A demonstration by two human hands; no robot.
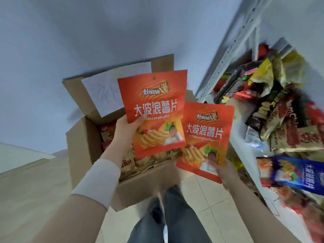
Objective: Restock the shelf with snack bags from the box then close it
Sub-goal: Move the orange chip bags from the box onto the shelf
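Observation:
I hold two orange-red chip bags above an open cardboard box (84,142). My left hand (126,130) grips the upper bag (154,102) by its left edge, thumb on the front. My right hand (226,171) pinches the lower right corner of the second bag (206,137), which sits lower and nearer the shelf. Several more snack bags (133,163) lie packed inside the box. The white metal shelf (235,55) stands at the right, its tiers crowded with mixed snack packs (273,106).
The box's rear flap (114,88) stands up with a white paper label on it. A blue chip bag (294,174) lies on a lower tier. My legs (171,216) stand on the tiled floor in front of the box. A grey wall is behind.

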